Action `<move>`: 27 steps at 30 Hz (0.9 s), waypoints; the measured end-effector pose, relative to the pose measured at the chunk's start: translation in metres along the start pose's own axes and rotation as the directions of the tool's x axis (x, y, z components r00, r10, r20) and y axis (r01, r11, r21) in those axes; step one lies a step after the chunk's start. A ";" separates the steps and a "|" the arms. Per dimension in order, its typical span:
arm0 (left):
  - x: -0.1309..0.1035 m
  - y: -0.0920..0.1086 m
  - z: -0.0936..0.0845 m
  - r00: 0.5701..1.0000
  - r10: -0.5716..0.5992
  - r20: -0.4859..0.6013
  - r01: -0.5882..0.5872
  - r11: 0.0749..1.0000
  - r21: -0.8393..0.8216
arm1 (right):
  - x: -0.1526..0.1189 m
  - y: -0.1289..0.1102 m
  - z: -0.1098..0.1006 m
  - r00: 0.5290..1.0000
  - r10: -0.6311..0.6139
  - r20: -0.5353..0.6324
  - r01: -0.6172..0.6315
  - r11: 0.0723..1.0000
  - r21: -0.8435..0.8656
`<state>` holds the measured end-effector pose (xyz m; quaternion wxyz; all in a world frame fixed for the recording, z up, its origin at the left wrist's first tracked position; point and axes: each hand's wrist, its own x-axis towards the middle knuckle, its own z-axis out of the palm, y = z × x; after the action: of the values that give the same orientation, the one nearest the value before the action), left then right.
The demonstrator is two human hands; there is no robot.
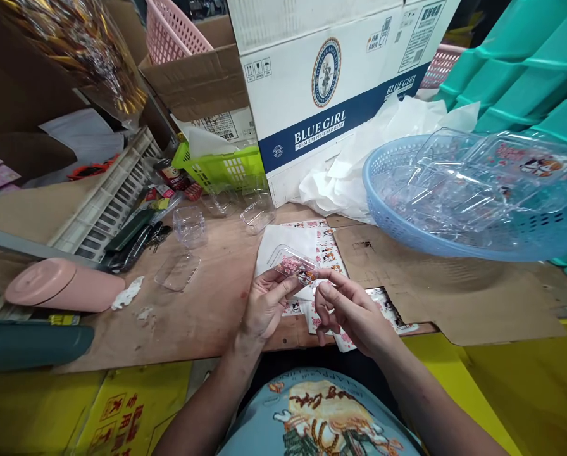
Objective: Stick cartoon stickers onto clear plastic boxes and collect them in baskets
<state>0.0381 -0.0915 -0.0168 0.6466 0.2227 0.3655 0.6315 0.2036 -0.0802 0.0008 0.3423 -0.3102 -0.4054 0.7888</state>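
A small clear plastic box [288, 256] with a pink sticker of cartoon cats [306, 276] is held up over the bench. My left hand [268, 301] grips its left side, thumb in front and fingers behind. The outstretched index finger of my right hand [347, 307] touches the box by the sticker's right end. Its thumb stands a little apart from that finger, and the other fingers curl loosely below. Beneath both hands lie sticker sheets [330, 250] printed with the same cats, partly covered by white backing paper [283, 240].
At right, a blue basket [383, 218] holds many clear plastic boxes, with teal bins [516, 76] behind. A Blue Girl beer carton [288, 95] stands at the back. Loose clear containers [189, 227], a pink tumbler [60, 285] and a green basket [226, 168] are at left.
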 end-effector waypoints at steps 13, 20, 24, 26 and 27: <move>-0.001 0.000 -0.001 1.000 0.011 0.008 -0.011 1.000 0.014 | 0.003 0.003 -0.001 0.998 -0.025 -0.056 0.019 0.992 -0.121; -0.006 0.003 -0.001 0.999 0.008 0.034 -0.009 1.000 0.016 | 0.002 0.000 0.006 0.996 -0.044 -0.080 0.033 0.990 -0.140; -0.001 0.009 0.001 0.998 -0.049 -0.040 0.046 0.996 -0.072 | 0.004 0.000 0.005 0.996 -0.050 -0.072 0.040 0.990 -0.134; 0.004 0.012 0.001 0.988 -0.139 -0.072 0.129 0.983 -0.129 | 0.006 0.001 0.005 0.995 -0.064 -0.077 0.052 0.988 -0.144; 0.006 0.012 0.001 0.981 -0.179 -0.078 0.168 0.976 -0.139 | 0.008 0.002 0.004 0.994 -0.067 -0.083 0.053 0.986 -0.156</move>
<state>0.0307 -0.0841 -0.0082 0.6953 0.1179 0.3700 0.6048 0.1953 -0.0770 -0.0006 0.3586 -0.3577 -0.4586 0.7302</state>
